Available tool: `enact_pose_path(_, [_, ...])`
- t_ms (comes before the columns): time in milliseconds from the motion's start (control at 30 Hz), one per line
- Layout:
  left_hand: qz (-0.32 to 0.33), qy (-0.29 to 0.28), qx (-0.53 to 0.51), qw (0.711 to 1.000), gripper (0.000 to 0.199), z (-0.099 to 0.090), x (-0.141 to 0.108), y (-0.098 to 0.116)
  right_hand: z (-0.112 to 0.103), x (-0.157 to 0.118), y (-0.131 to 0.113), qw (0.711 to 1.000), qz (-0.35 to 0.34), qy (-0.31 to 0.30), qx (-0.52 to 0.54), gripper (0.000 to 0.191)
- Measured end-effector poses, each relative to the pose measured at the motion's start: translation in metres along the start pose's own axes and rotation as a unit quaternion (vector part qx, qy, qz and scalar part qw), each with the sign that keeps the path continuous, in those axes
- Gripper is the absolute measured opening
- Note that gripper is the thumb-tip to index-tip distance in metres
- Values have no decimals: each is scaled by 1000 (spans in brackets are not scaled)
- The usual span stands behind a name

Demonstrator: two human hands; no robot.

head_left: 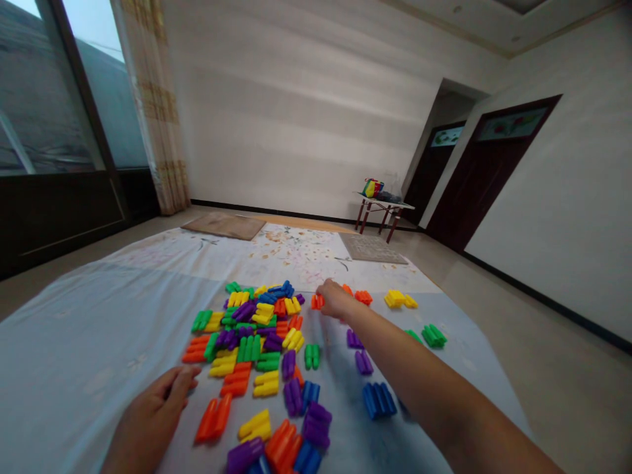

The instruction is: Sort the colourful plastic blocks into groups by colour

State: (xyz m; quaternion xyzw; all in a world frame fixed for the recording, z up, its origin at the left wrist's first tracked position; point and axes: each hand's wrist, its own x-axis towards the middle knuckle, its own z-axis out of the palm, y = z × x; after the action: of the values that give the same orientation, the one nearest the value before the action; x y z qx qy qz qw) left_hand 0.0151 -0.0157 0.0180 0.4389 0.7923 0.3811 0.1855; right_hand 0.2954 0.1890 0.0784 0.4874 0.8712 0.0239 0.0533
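Many ridged plastic pieces in green, yellow, purple, orange and blue form a loose pile (247,329) on a pale blue sheet. My right hand (333,297) reaches across to the far side, its fingers closed at an orange piece (317,301). Just beyond that wrist are more orange pieces (363,297). My left hand (160,408) rests at the pile's near left, thumb and fingers together, close to an orange piece (213,420); whether anything is between them is hidden. Right of the pile are yellow (395,299), green (434,336), purple (364,362) and blue pieces (379,400).
The sheet (64,349) covers a wide surface, with a flowered cloth (296,253) at its far part. A brown mat (224,226) and a beige mat (372,249) lie there. Farther off, a small table (380,205) holds a colourful bag (372,188).
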Motion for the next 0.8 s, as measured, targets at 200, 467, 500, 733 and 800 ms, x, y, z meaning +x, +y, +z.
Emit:
enact_pose_path(200, [-11,-26,-29,999,52,2,-1,-3,-5,-45,-10,997,-72,-11,-27,31])
enact_pose_path(467, [-13,-39,-26,999,55,1,0,-3,7,-56,-21,965,-190,5,180,61])
enact_pose_path(500, [-14,-40,-26,999,55,1,0,-4,6,-58,-18,960,-187,17,207,63])
enact_pose_path(733, [6,-31,-19,999,51,2,1,-5,10,-60,-8,972,-135,-6,193,55])
enact_pose_path(800, [-3,-35,-26,999,49,1,2,-7,16,-56,-15,974,-130,-15,184,52])
